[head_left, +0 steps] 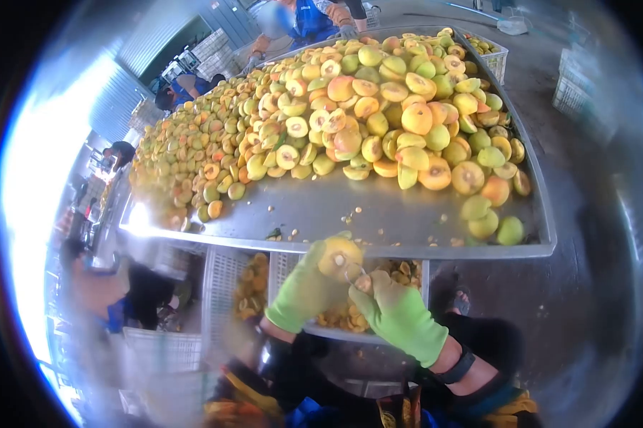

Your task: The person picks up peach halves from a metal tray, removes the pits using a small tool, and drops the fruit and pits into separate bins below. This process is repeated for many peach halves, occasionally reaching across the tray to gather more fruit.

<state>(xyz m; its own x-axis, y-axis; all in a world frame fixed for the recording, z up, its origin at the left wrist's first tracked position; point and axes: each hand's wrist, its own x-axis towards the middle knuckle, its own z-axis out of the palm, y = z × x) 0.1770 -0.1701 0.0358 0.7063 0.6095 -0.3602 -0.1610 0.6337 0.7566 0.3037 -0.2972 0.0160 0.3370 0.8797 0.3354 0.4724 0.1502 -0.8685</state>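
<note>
My left hand (300, 289), in a green glove, is closed around a yellow peach half (341, 257) with its cut face turned toward me. In my right hand (400, 314), also gloved in green, is a pitting tool (363, 282) with a short wooden handle and a thin curved metal end. That metal end meets the lower edge of the peach half, near the stone. Both hands are just in front of the metal table (407, 232), above a crate (425, 289) of cut peaches.
A large heap of peaches (350, 107), many halved, covers much of the table. Small scraps lie along its near side. Another white crate (218, 285) stands to the left. Co-workers are at the far side (311, 21) and at the left (93, 285).
</note>
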